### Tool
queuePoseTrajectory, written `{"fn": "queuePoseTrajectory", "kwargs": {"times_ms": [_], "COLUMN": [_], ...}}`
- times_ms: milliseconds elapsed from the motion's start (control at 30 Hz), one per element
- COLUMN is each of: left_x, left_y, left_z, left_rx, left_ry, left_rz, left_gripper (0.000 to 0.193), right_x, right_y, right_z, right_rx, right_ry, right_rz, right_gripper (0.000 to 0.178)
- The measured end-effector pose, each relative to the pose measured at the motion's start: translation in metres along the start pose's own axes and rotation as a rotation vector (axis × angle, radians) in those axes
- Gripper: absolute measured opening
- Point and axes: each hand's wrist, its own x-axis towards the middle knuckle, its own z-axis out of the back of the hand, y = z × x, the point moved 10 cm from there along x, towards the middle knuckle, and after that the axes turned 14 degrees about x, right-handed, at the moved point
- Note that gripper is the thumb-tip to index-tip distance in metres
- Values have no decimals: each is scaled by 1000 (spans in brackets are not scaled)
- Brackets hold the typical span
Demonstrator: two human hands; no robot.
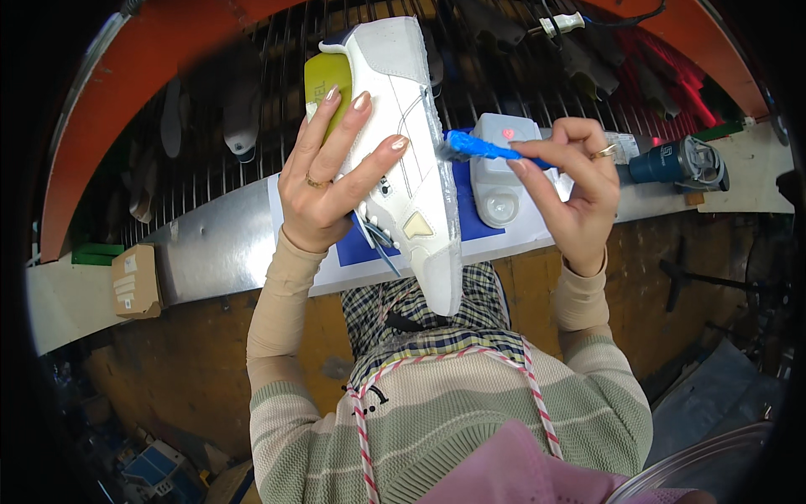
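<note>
A white sneaker upper (395,109), with grey toe and heel panels and a yellow-green lining, is held up on its side in my left hand (340,160). The fingers spread over its side while the thumb is hidden behind it. My right hand (575,181) pinches a blue-handled brush (483,146) between thumb and fingertips. The dark bristle end is at the shoe's lower edge, touching or very close to it. Just below the brush stands a white plastic container (501,181) with a rounded lid. Dark laces hang from the shoe's throat.
Metal roller bars (290,50) run behind the bench edge, with other shoe parts on them. A teal bottle (676,164) stands at the right, a cardboard box (136,281) at the left. An orange frame (101,101) arches overhead. A white plug (562,23) with a cable lies at the back.
</note>
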Motion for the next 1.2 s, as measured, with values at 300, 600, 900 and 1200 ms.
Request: {"fn": "queuePoseTrajectory", "kwargs": {"times_ms": [300,600,900,1200], "left_x": [-1,-2,-9,-21], "left_y": [6,9,37,45], "left_z": [0,-3,-27,-40], "left_rx": [-5,6,-53,25], "left_ry": [-37,-38,47,146], "left_rz": [13,39,196,261], "left_gripper": [49,53,68,79], "right_x": [5,-16,-79,-69], "right_y": [1,-11,-34,-16], "right_z": [-4,-8,-17,-8], "right_rx": [94,302,545,190], "right_ry": [160,222,-83,-123], "right_rz": [26,-97,-513,-314], "right_gripper": [21,22,21,23]}}
